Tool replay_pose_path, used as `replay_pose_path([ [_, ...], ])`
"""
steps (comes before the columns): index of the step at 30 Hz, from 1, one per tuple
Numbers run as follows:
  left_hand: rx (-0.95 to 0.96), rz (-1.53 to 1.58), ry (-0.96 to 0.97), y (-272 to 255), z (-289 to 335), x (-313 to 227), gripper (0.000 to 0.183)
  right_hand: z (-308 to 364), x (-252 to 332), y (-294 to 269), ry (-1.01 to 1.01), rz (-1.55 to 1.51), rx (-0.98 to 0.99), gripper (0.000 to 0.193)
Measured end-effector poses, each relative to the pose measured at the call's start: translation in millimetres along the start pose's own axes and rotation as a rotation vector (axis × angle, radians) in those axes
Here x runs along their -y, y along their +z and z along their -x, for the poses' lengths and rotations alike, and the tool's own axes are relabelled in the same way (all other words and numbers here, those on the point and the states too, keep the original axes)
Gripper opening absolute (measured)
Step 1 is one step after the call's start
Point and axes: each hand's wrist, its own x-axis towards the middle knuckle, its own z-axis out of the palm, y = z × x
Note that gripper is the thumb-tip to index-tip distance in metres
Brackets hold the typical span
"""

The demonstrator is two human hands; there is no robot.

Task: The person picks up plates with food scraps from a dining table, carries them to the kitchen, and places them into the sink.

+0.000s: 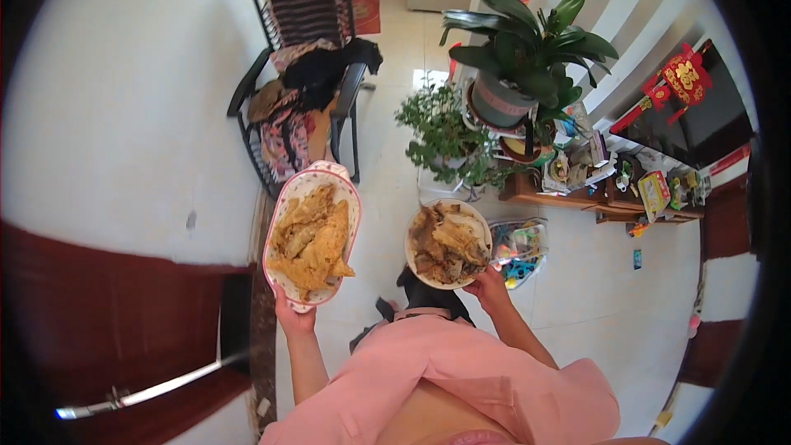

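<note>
My left hand (pixel 294 313) grips the near end of an oval serving dish (pixel 349 189), white with a pink rim and a small pattern. Golden-brown fried pieces (pixel 310 243) fill the dish, and one piece juts over its right edge. On the right, my right hand (pixel 489 287) holds a round white plate (pixel 416 218) by its lower right rim. Darker brown cooked pieces, perhaps fish (pixel 449 243), are heaped on that plate. Both vessels are held apart from each other, in front of my body above the floor. My fingers are partly hidden beneath the rims.
A folding recliner (pixel 301 0) with clothes on it stands ahead to the left. Potted plants (pixel 503 103) are ahead to the right, beside a cluttered wooden cabinet (pixel 521 188). A clear container of colourful items (pixel 527 239) sits on the floor. Tiled floor (pixel 375 222) runs between them.
</note>
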Motion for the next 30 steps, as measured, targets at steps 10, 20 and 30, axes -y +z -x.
replay_pose_path([
  [10,0.004,-0.023,0.029,121,-150,17,0.046,-172,103,86,0.031,0.071,0.130,0.027],
  [20,0.144,-0.094,-0.195,275,-395,54,0.047,-307,175,167,-0.091,-0.082,0.010,0.024],
  [30,0.372,-0.126,-0.508,413,-611,113,0.044,-390,196,238,-0.163,-0.204,-0.224,0.032],
])
